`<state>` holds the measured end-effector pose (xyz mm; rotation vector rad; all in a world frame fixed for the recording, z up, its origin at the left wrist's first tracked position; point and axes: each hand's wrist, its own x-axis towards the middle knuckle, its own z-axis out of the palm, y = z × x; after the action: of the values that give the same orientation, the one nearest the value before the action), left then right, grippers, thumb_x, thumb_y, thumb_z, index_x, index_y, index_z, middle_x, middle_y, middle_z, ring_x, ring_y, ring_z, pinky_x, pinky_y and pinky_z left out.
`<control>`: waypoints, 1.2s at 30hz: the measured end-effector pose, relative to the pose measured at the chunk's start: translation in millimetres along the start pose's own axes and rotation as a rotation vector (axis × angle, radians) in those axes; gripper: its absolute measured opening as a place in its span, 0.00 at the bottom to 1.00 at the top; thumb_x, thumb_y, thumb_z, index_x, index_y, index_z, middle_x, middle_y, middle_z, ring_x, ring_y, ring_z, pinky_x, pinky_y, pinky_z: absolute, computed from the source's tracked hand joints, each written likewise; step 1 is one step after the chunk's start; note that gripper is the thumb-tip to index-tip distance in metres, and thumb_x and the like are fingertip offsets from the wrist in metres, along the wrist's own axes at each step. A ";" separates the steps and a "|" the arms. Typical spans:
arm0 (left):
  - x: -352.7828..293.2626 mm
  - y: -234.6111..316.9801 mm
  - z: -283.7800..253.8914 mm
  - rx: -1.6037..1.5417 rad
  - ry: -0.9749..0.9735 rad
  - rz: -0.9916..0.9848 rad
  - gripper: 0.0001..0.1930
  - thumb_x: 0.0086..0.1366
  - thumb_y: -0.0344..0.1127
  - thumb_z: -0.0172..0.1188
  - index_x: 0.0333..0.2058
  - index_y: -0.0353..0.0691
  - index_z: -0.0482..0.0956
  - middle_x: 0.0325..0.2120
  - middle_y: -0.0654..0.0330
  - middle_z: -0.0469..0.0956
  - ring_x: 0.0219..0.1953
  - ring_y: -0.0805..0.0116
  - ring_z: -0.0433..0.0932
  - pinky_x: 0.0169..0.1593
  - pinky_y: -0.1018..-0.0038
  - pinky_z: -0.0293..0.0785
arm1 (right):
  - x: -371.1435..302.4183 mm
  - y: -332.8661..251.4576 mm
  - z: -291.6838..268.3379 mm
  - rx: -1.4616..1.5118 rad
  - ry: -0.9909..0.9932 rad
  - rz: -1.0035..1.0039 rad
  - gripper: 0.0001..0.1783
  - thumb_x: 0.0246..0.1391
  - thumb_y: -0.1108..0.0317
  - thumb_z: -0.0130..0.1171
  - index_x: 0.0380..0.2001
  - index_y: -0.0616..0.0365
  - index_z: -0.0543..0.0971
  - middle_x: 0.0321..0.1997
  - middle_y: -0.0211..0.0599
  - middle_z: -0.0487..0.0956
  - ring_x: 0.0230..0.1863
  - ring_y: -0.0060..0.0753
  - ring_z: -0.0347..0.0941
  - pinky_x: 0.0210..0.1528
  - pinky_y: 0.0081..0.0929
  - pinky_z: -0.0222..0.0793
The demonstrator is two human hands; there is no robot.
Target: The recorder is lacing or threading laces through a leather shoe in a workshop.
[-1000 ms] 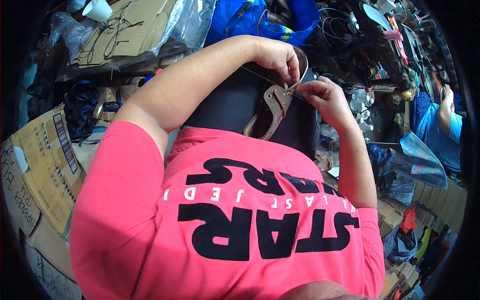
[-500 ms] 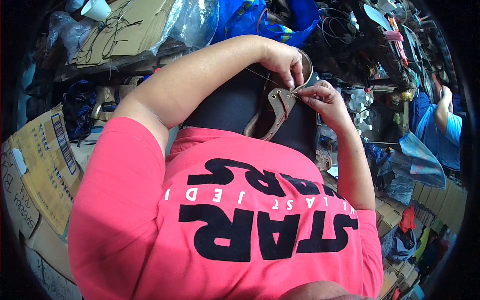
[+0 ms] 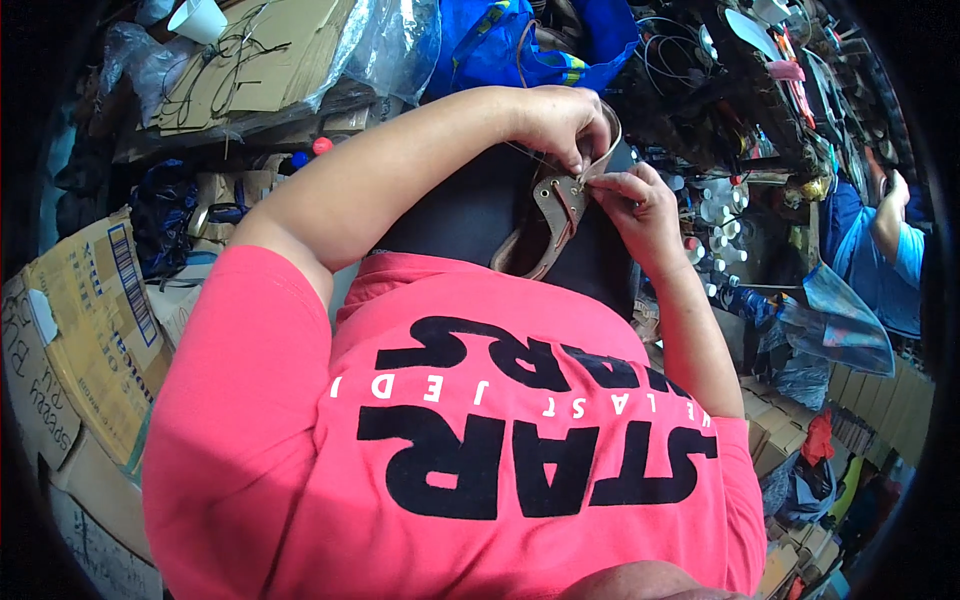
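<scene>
A brown leather shoe upper (image 3: 556,212) with eyelets lies over my dark-clad lap, its pale inner rim curving up behind my fingers. My left hand (image 3: 563,122) reaches in from the left, knuckles up, its thumb and fingers closed on the upper's edge beside the eyelets. From the right, my right hand (image 3: 643,208) meets it at the same spot, thumb and index finger pinched together. Whatever sits between those right fingertips is too small to make out. A thin thread (image 3: 522,150) runs from the upper toward the left, partly under my left forearm.
Beyond my hands lies a blue bag (image 3: 470,50). Flat cardboard (image 3: 275,70) and a white cup (image 3: 198,20) are at far left. Cardboard boxes (image 3: 95,320) stand at left. Small white bottles (image 3: 722,210) cluster at right, where another person's arm (image 3: 890,220) shows.
My left hand and forearm have come slightly nearer my body. The right fingers have drawn in against the upper's edge and curled more. The upper has barely shifted.
</scene>
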<state>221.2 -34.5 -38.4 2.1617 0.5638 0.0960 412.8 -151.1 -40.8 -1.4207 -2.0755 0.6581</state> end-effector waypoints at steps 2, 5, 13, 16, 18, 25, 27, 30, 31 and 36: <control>-9.2 -0.6 0.8 0.059 0.161 -0.020 0.12 0.48 0.24 0.58 0.35 0.40 0.80 0.39 0.55 0.71 0.46 0.58 0.70 0.50 0.69 0.67 | -4.6 -3.2 0.3 -0.032 0.010 0.000 0.11 0.45 0.74 0.63 0.34 0.50 0.84 0.25 0.34 0.71 0.28 0.35 0.71 0.30 0.29 0.66; -34.0 -4.3 0.3 0.079 0.411 0.043 0.14 0.50 0.17 0.47 0.33 0.38 0.77 0.37 0.52 0.71 0.48 0.54 0.68 0.52 0.68 0.66 | -12.6 -8.7 2.3 -0.123 0.017 -0.013 0.13 0.46 0.75 0.61 0.37 0.48 0.83 0.26 0.32 0.71 0.30 0.34 0.70 0.35 0.31 0.64; -92.7 18.5 40.6 0.117 0.546 -0.163 0.10 0.52 0.26 0.61 0.34 0.45 0.83 0.30 0.61 0.74 0.35 0.60 0.74 0.47 0.66 0.68 | -28.3 -22.7 7.7 -0.359 0.026 -0.005 0.20 0.47 0.75 0.59 0.45 0.43 0.80 0.30 0.28 0.71 0.36 0.31 0.70 0.47 0.36 0.57; -90.3 14.6 51.3 0.484 0.659 -0.129 0.05 0.51 0.32 0.64 0.30 0.48 0.83 0.25 0.65 0.72 0.36 0.63 0.73 0.43 0.66 0.65 | -23.7 -16.4 2.4 -0.288 -0.020 0.028 0.20 0.47 0.75 0.59 0.44 0.42 0.82 0.29 0.28 0.72 0.36 0.32 0.70 0.47 0.34 0.60; -82.9 10.7 52.2 0.515 0.734 -0.090 0.05 0.53 0.35 0.64 0.29 0.53 0.84 0.25 0.66 0.71 0.35 0.65 0.72 0.41 0.67 0.63 | -17.0 -5.7 -2.9 -0.173 -0.071 0.059 0.19 0.46 0.75 0.59 0.43 0.42 0.82 0.29 0.28 0.72 0.36 0.32 0.70 0.45 0.32 0.62; -66.4 -5.7 49.7 0.361 0.617 0.019 0.08 0.53 0.37 0.65 0.33 0.59 0.85 0.25 0.68 0.70 0.36 0.66 0.70 0.41 0.67 0.60 | 7.1 10.0 -20.3 0.009 -0.271 0.126 0.21 0.46 0.81 0.54 0.42 0.48 0.83 0.29 0.30 0.71 0.37 0.30 0.66 0.45 0.25 0.64; -66.5 -4.8 49.0 0.350 0.598 0.004 0.08 0.53 0.37 0.65 0.33 0.59 0.85 0.25 0.68 0.70 0.36 0.66 0.70 0.42 0.67 0.60 | 10.8 14.2 -20.5 -0.026 -0.256 0.070 0.16 0.49 0.76 0.58 0.39 0.43 0.84 0.28 0.31 0.72 0.35 0.33 0.66 0.42 0.28 0.65; -66.0 -4.6 48.9 0.342 0.581 -0.008 0.08 0.52 0.37 0.66 0.32 0.59 0.85 0.25 0.68 0.70 0.37 0.67 0.70 0.42 0.67 0.59 | 12.0 21.1 -18.5 0.024 -0.255 0.081 0.16 0.49 0.76 0.58 0.39 0.43 0.84 0.28 0.31 0.71 0.35 0.33 0.66 0.42 0.27 0.65; -65.7 -4.8 49.2 0.343 0.581 -0.007 0.08 0.52 0.36 0.66 0.32 0.58 0.85 0.25 0.68 0.70 0.37 0.67 0.70 0.43 0.67 0.59 | 12.4 22.0 -18.1 0.025 -0.256 0.080 0.16 0.49 0.76 0.58 0.39 0.43 0.84 0.28 0.31 0.71 0.35 0.33 0.66 0.42 0.27 0.65; -65.2 -5.1 48.9 0.346 0.575 -0.020 0.07 0.52 0.36 0.66 0.32 0.58 0.85 0.25 0.69 0.70 0.37 0.67 0.69 0.42 0.67 0.59 | 12.7 24.0 -18.0 0.076 -0.280 0.113 0.19 0.47 0.79 0.57 0.40 0.43 0.84 0.29 0.31 0.71 0.37 0.32 0.66 0.44 0.26 0.65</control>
<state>174.1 -96.1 -63.8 2.4625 0.9849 0.6675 437.3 -129.6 -41.3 -1.4805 -2.1627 1.0222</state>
